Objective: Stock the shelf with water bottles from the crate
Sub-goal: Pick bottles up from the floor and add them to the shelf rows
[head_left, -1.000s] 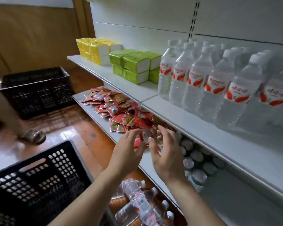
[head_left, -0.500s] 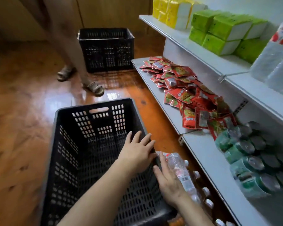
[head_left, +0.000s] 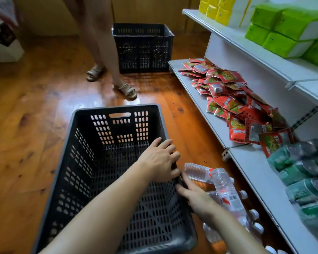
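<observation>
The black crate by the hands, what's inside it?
No bottles show inside the near crate, only its perforated bottom. The forearms cover part of it. The left hand rests on its rim; water bottles lie outside.

Both forearms were bare from the bottom edge of the view to the wrists, with no sleeve on either. The left hand [head_left: 159, 159] and the right hand [head_left: 195, 197] wore no gloves. Neither wrist carried a watch or band, and no rings showed.
</observation>
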